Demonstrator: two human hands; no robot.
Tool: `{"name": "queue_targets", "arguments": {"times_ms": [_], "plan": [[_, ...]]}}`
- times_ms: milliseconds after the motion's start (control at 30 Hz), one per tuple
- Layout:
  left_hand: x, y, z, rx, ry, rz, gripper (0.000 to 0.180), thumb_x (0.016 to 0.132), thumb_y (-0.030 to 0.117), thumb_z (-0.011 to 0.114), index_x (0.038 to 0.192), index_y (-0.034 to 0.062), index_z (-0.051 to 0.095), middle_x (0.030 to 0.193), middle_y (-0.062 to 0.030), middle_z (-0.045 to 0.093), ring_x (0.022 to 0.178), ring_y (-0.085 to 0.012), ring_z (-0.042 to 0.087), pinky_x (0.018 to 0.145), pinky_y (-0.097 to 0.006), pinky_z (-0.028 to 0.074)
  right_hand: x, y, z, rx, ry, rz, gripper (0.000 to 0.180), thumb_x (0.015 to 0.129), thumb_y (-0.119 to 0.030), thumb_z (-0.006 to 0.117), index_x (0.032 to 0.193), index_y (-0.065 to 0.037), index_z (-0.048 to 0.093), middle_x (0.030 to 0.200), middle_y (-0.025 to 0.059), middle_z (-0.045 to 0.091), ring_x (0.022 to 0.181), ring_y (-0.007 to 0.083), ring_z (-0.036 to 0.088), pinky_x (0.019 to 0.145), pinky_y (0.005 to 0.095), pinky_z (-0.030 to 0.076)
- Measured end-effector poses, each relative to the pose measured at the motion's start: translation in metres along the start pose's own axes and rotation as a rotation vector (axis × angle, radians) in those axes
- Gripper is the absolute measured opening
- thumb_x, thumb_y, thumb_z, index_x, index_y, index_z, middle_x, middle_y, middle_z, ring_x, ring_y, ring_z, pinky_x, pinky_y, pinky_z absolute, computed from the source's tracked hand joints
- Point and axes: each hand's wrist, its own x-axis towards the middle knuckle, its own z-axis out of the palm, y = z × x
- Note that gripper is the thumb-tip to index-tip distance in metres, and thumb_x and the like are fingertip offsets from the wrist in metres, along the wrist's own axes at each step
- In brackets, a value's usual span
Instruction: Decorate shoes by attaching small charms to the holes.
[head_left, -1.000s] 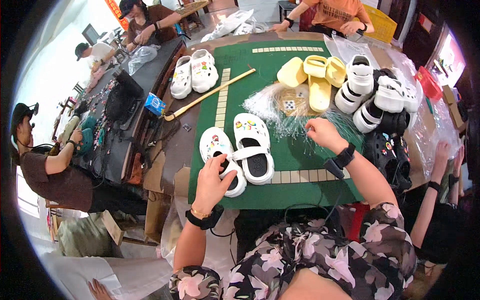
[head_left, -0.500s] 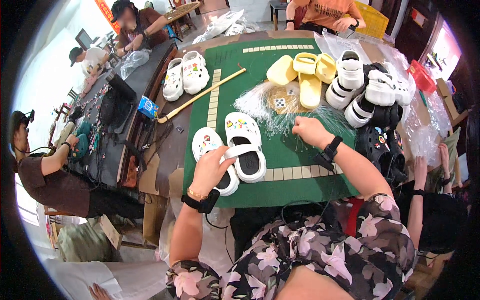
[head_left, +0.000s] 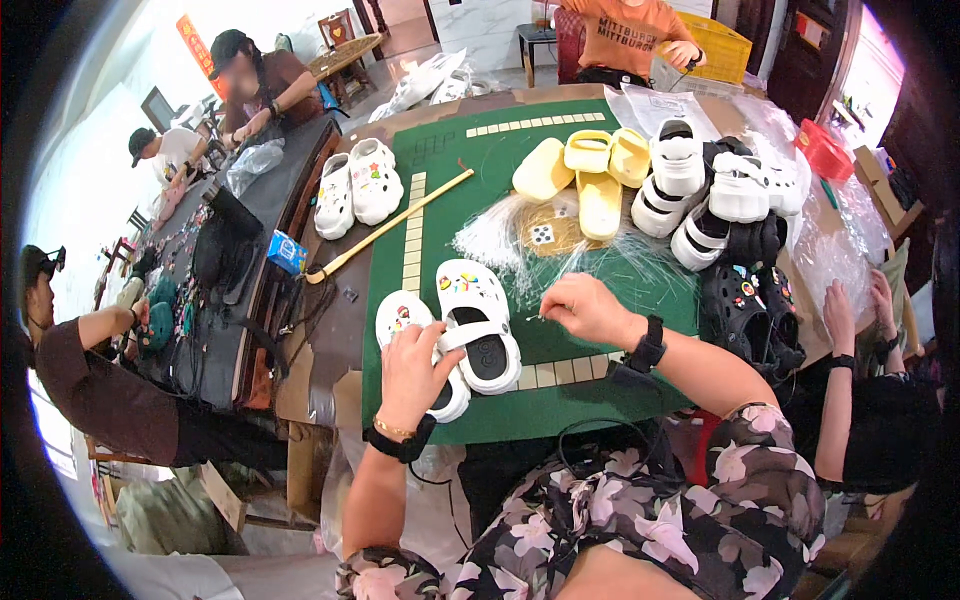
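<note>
Two white clogs (head_left: 478, 292) with colourful charms stand side by side on the green table mat (head_left: 560, 435), toes pointing away from me. My left hand (head_left: 413, 368) is closed on the heel strap of the right-hand clog, its palm over the other one. My right hand (head_left: 588, 310) is in a pinch just above the mat, right of the clogs. A tiny pale bit shows at its fingertips, too small to name. Beyond that hand spreads a pile of thin clear plastic strands (head_left: 490, 228), partly over a brown patch with a dice picture.
Yellow slides (head_left: 598, 205), stacked white shoes (head_left: 678, 160) and black clogs (head_left: 738, 310) stand at the right. Another white clog pair (head_left: 375, 180) and a wooden stick (head_left: 390, 228) lie left. A co-worker's hands (head_left: 840, 315) touch clear plastic at the right edge; others work around.
My right hand has moved from the strands leftward and nearer to the clogs, its fingers still pinched. My left hand stays on the strap. The view has shifted slightly.
</note>
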Motion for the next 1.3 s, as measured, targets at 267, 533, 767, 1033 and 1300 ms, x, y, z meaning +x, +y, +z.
{"name": "queue_targets", "arguments": {"times_ms": [267, 533, 767, 1033, 1300], "plan": [[0.019, 0.055, 0.014, -0.113, 0.167, 0.247, 0.031, 0.075, 0.017, 0.075, 0.102, 0.0064, 0.065, 0.091, -0.0099, 0.064, 0.085, -0.0296, 0.060, 0.075, -0.040, 0.045, 0.007, -0.010, 0.010, -0.021, 0.065, -0.071, 0.006, 0.076, -0.009, 0.069, 0.081, -0.009, 0.064, 0.080, 0.0062, 0.063, 0.082, 0.0282, 0.062, 0.074, 0.0397, 0.047], [0.030, 0.068, 0.049, -0.097, 0.205, 0.311, 0.009, 0.079, 0.013, 0.070, 0.084, 0.0068, 0.067, 0.077, -0.0076, 0.064, 0.072, -0.0267, 0.061, 0.068, -0.040, 0.044, -0.010, -0.008, 0.010, -0.024, 0.023, -0.068, 0.006, 0.077, -0.012, 0.069, 0.082, -0.010, 0.065, 0.079, 0.0058, 0.063, 0.082, 0.0277, 0.061, 0.071, 0.0392, 0.047], [0.015, 0.068, 0.017, -0.046, 0.199, 0.269, 0.008, 0.080, 0.013, 0.068, 0.078, 0.0076, 0.063, 0.073, -0.0062, 0.061, 0.072, -0.0273, 0.059, 0.069, -0.040, 0.043, -0.017, 0.039, 0.016, -0.340, -0.199, 0.017, 0.011, 0.077, -0.017, 0.059, 0.076, -0.011, 0.068, 0.076, 0.0110, 0.064, 0.078, 0.0313, 0.064, 0.070, 0.0446, 0.052], [-0.053, 0.027, -0.116, -0.472, 0.301, -0.071, 0.009, 0.073, -0.002, 0.071, 0.079, 0.0014, 0.066, 0.080, -0.0086, 0.068, 0.072, -0.0227, 0.064, 0.066, -0.032, 0.050, -0.044, 0.094, -0.010, -0.200, -0.121, 0.259, 0.014, 0.079, -0.006, 0.056, 0.089, -0.007, 0.067, 0.089, 0.0135, 0.063, 0.090, 0.0341, 0.060, 0.080, 0.0431, 0.049], [-0.067, 0.017, -0.083, -0.261, 0.092, 0.118, 0.007, 0.077, 0.005, 0.071, 0.081, 0.0044, 0.065, 0.079, -0.0082, 0.065, 0.075, -0.0255, 0.062, 0.071, -0.035, 0.047, 0.011, -0.018, -0.010, 0.423, 0.042, 0.402, 0.019, 0.091, -0.011, 0.058, 0.105, -0.002, 0.066, 0.084, 0.0035, 0.064, 0.070, 0.0094, 0.057, 0.065, 0.0253, 0.048]]}}
